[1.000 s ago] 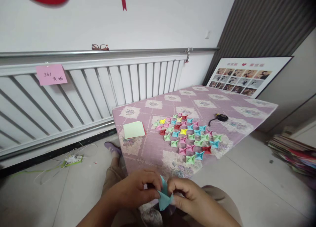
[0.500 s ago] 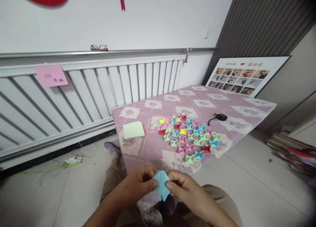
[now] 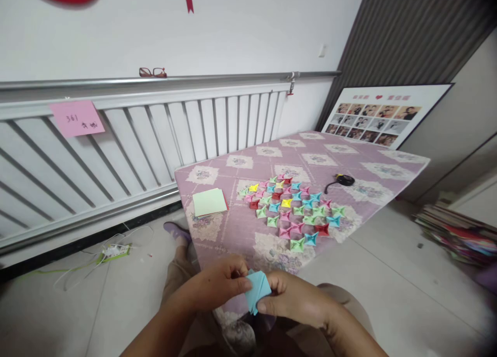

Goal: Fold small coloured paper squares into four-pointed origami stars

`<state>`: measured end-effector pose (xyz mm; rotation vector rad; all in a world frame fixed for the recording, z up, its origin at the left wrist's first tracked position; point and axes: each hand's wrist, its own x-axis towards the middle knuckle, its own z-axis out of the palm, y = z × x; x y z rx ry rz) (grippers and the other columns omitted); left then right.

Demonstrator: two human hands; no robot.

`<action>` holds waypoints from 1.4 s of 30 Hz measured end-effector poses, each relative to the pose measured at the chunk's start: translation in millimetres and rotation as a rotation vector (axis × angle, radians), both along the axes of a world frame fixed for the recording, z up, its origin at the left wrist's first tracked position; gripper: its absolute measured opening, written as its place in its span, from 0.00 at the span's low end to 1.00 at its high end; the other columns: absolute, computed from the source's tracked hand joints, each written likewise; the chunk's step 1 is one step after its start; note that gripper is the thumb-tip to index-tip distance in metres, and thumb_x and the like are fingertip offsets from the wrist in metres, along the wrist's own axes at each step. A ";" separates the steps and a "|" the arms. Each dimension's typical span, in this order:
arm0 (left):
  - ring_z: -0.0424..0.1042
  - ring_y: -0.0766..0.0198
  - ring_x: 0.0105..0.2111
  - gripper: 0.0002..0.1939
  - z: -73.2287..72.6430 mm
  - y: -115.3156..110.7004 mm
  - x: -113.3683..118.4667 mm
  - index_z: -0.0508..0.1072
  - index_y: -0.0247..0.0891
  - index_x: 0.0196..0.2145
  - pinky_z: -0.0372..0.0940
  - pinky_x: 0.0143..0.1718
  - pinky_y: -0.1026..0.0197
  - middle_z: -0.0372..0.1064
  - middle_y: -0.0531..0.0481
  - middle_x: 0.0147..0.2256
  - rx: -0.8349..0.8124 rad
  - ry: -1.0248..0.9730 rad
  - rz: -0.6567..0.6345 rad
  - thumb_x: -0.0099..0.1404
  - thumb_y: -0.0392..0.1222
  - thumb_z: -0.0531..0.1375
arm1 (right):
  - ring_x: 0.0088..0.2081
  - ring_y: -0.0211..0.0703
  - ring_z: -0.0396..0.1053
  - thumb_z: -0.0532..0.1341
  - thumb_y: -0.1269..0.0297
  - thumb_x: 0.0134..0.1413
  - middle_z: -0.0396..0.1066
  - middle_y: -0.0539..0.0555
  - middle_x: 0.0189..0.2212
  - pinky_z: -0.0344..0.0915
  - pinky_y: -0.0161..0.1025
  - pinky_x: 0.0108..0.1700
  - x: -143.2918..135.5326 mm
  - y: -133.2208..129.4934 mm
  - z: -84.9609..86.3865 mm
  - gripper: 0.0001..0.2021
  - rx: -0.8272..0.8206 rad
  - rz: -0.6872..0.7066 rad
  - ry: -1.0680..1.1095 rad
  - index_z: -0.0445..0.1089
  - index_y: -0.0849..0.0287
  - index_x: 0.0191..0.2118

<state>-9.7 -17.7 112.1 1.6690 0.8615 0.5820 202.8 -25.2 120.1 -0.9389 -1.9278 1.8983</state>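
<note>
Between my two hands, just in front of the table's near edge, is a folded piece of light blue origami paper (image 3: 258,290). My left hand (image 3: 222,282) pinches its left side with thumb and fingers. On the other side, my right hand (image 3: 291,297) grips the lower right edge, thumb in front and fingers behind. Layered folds show along the paper's face. Beyond my hands, several folded paper stars (image 3: 286,203) in pink, green, blue, yellow and red lie in rows on the table. A stack of square paper sheets (image 3: 209,202), pale green on top, rests at the left.
A purple patterned cloth covers the table (image 3: 233,232). A black tape measure (image 3: 344,180) lies toward the right. Behind stand a white radiator (image 3: 217,124) and a photo board (image 3: 382,116). A power strip (image 3: 116,252) sits on the floor.
The blue paper has turned slightly in my hands, its upper part tilting right. My right thumb has slid down to its lower corner. The view has shifted a little.
</note>
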 end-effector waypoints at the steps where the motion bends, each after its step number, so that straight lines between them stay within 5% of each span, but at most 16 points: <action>1: 0.57 0.69 0.28 0.08 -0.1 -0.3 0.0 0.64 0.37 0.28 0.53 0.28 0.67 0.59 0.56 0.28 -0.024 -0.011 -0.005 0.59 0.42 0.59 | 0.28 0.35 0.56 0.62 0.54 0.48 0.60 0.46 0.24 0.56 0.33 0.34 0.1 0.1 -0.3 0.14 0.008 -0.001 -0.005 0.69 0.61 0.29; 8: 0.63 0.69 0.25 0.13 -2.7 -4.2 3.0 0.63 0.36 0.29 0.59 0.28 0.65 0.63 0.54 0.27 -0.228 -0.063 0.020 0.59 0.50 0.59 | 0.29 0.35 0.56 0.60 0.61 0.47 0.61 0.46 0.26 0.56 0.32 0.35 -2.5 0.5 -2.1 0.09 -0.010 -0.013 0.000 0.70 0.61 0.33; 22: 0.64 0.68 0.26 0.12 -5.0 -5.9 6.8 0.63 0.37 0.30 0.60 0.28 0.65 0.66 0.52 0.27 -0.193 -0.024 0.100 0.61 0.50 0.55 | 0.27 0.33 0.55 0.57 0.71 0.41 0.61 0.44 0.24 0.53 0.30 0.30 -13.6 -0.2 2.3 0.09 0.040 -0.109 -0.041 0.70 0.59 0.32; 33: 0.64 0.69 0.24 0.17 -16.8 -3.9 14.2 0.62 0.37 0.32 0.59 0.25 0.66 0.62 0.56 0.25 -0.241 -0.128 0.283 0.56 0.54 0.59 | 0.31 0.37 0.62 0.60 0.59 0.47 0.67 0.49 0.29 0.61 0.35 0.34 -19.3 0.2 -8.1 0.11 -0.105 -0.277 0.028 0.69 0.61 0.32; 42: 0.56 0.73 0.16 0.13 -41.4 -22.8 33.7 0.64 0.37 0.30 0.53 0.21 0.67 0.58 0.60 0.16 -0.401 -0.276 0.432 0.54 0.49 0.60 | 0.26 0.36 0.58 0.62 0.52 0.46 0.62 0.46 0.21 0.57 0.36 0.33 -20.8 1.3 -15.1 0.14 -0.015 -0.577 0.021 0.65 0.60 0.27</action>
